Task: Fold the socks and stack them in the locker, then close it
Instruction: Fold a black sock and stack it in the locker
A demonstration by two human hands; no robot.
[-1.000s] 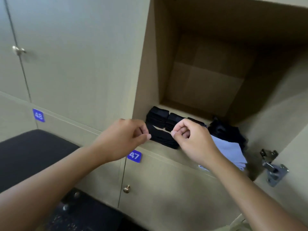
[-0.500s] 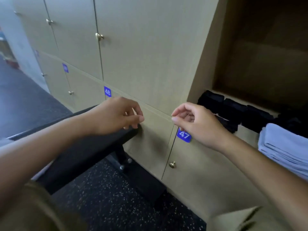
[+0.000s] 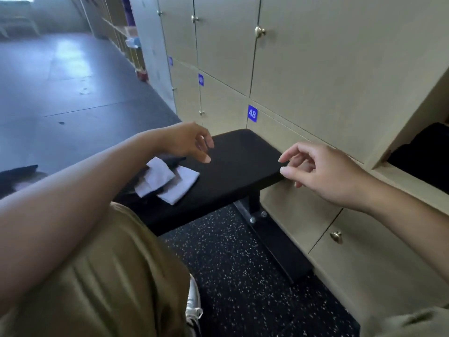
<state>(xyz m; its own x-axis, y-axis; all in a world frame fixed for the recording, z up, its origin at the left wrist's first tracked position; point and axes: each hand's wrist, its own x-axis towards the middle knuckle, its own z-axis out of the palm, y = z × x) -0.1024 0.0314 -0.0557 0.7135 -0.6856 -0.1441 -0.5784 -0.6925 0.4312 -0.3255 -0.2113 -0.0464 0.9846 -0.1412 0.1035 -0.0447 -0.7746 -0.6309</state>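
Both hands hover empty over the black table [image 3: 238, 166]: left hand [image 3: 187, 141] and right hand [image 3: 323, 173] loosely spread. White socks [image 3: 170, 183] lie flat beneath the left forearm, long axes pointing toward the lockers [image 3: 303, 69].

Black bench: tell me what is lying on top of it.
On the black bench lie pale socks with a dark one mixed in. The left forearm covers the rest of the pile. Both hands, left and right, hold nothing.
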